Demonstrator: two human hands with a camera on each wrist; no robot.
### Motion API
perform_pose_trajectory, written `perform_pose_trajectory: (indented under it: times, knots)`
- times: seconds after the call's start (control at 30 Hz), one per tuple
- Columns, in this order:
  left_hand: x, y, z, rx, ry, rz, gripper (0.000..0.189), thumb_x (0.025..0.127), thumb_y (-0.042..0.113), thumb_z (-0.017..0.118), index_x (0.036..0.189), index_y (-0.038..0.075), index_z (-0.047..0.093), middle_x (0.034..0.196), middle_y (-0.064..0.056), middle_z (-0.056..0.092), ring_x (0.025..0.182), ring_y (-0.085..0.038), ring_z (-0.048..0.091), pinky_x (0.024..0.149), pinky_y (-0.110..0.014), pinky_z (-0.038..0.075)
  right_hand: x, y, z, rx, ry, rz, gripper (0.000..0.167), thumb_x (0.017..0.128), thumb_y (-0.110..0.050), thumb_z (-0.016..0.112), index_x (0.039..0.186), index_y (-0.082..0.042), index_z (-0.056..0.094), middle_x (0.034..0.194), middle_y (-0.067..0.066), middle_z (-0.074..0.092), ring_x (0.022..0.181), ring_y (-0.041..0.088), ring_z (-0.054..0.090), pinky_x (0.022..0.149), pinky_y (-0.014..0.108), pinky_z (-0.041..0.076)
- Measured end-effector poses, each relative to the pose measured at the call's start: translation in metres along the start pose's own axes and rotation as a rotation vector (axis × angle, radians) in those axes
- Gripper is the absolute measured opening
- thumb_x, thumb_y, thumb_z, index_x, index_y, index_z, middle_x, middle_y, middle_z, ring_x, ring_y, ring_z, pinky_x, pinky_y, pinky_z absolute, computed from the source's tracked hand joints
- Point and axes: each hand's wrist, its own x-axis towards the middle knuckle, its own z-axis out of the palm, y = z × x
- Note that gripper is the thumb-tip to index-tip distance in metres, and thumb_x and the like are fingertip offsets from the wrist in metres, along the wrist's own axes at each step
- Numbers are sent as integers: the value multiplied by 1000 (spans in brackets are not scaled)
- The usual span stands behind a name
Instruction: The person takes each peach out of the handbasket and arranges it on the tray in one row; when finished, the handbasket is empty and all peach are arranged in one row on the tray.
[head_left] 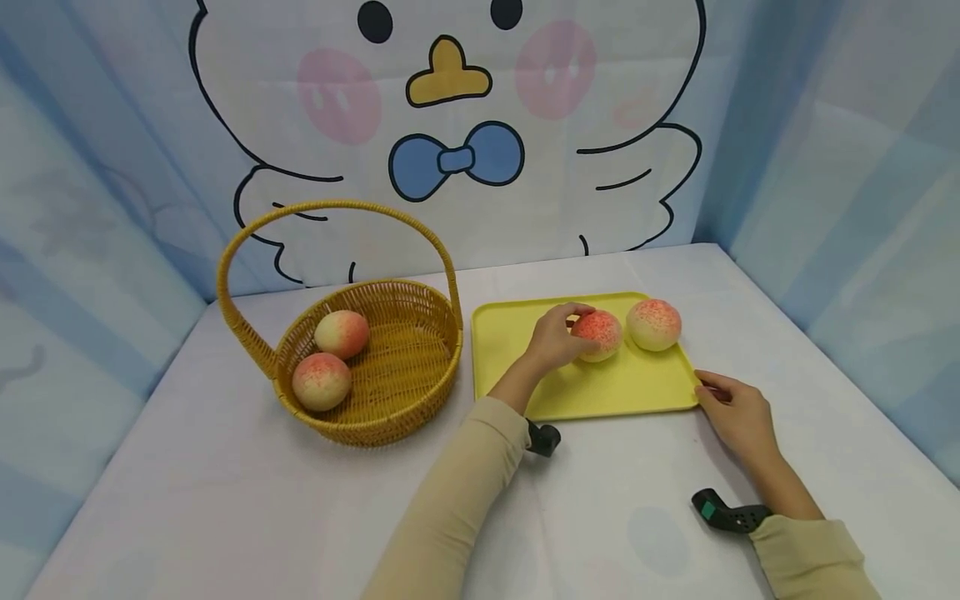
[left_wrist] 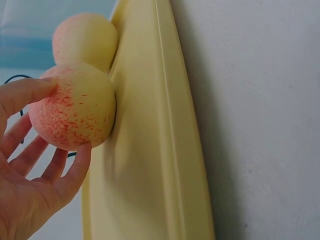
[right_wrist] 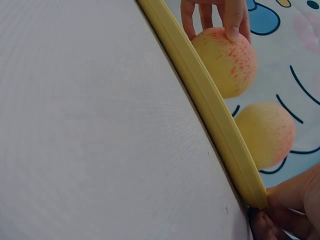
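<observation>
Yellow plastic-looking tray [head_left: 626, 389], rimmed all round: above its floor, just off centre toward 1 o'clock, the left hand [head_left: 557, 337] has thumb and fingers curled round a speckled peach [head_left: 602, 337]. A second peach [head_left: 654, 325] sits just beside it at 2 o'clock, near the far edge. The right hand [head_left: 741, 415] pinches the tray's 4 o'clock corner. Tray floor shows from the held peach toward 9 and 6 o'clock. At 9 o'clock, across a narrow cloth strip [head_left: 467, 392], two peaches [head_left: 322, 382] lie in a wicker basket [head_left: 390, 427], woven floor showing toward 3 o'clock.
</observation>
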Motion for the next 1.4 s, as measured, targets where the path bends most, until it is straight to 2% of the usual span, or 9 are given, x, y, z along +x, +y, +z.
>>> perform_pose_trajectory:
  times: [0.47, 0.57, 0.7, 0.77, 0.93, 1.03, 1.23, 1.33, 1.4]
  knots:
    - [6, 5, 12, 33, 77, -12, 47, 73, 8, 77, 117, 11, 61, 113, -1, 56, 90, -13, 50, 72, -19, 42, -1, 0, -1, -6, 12, -17, 35, 92, -10, 51, 121, 10, 53, 110, 29, 56, 99, 38, 53, 79, 46, 44]
    - [6, 7, 14, 39, 76, -10, 47, 74, 9, 76, 118, 11, 60, 114, -2, 55, 89, -12, 50, 72, -19, 42, -2, 1, -2, -10, 15, -21, 35, 92, -10, 52, 121, 10, 54, 109, 28, 57, 97, 36, 54, 75, 34, 46]
    - [7, 9, 15, 42, 76, -14, 47, 75, 9, 76, 119, 11, 59, 115, -2, 55, 89, -11, 50, 73, -19, 43, -3, 1, -2, -3, 19, -27, 35, 91, -10, 52, 120, 10, 54, 109, 28, 58, 96, 34, 54, 66, 18, 40]
    - [7, 9, 15, 39, 81, -19, 46, 75, 9, 76, 118, 11, 59, 116, -2, 55, 89, -11, 50, 73, -19, 43, -2, 0, -2, 0, 13, -20, 35, 92, -10, 52, 121, 10, 54, 110, 28, 57, 97, 35, 54, 68, 20, 41]
    - [7, 9, 16, 36, 88, -12, 46, 75, 8, 75, 118, 10, 59, 115, -3, 55, 89, -11, 50, 73, -19, 43, -1, -2, 0, 7, 0, 3, 36, 92, -10, 51, 122, 10, 52, 112, 28, 56, 99, 36, 53, 76, 39, 44]
    - [8, 8, 16, 39, 91, -4, 46, 75, 8, 75, 118, 10, 60, 115, -3, 55, 91, -12, 50, 73, -19, 42, -1, -2, 0, 5, 2, -5, 35, 92, -9, 51, 122, 10, 53, 111, 28, 56, 98, 36, 53, 75, 38, 44]
    - [8, 9, 15, 78, 77, 7, 49, 76, 11, 75, 122, 10, 57, 120, -4, 54, 105, -16, 51, 83, -21, 42, 0, -1, -1, -1, 9, -17, 35, 92, -10, 52, 121, 10, 54, 110, 28, 57, 97, 35, 54, 68, 21, 41]
    - [6, 8, 14, 117, 45, 14, 59, 77, 18, 75, 130, 12, 51, 127, -6, 50, 115, -19, 46, 91, -25, 39, 0, -1, -1, 1, 3, -6, 35, 92, -10, 52, 122, 10, 53, 110, 28, 57, 97, 35, 53, 71, 26, 44]
    - [3, 6, 13, 125, 27, 17, 65, 77, 22, 75, 134, 13, 47, 131, -7, 47, 119, -20, 43, 95, -29, 37, 0, -1, 0, 1, -2, -1, 36, 92, -10, 52, 122, 10, 53, 111, 28, 56, 97, 36, 53, 75, 36, 45]
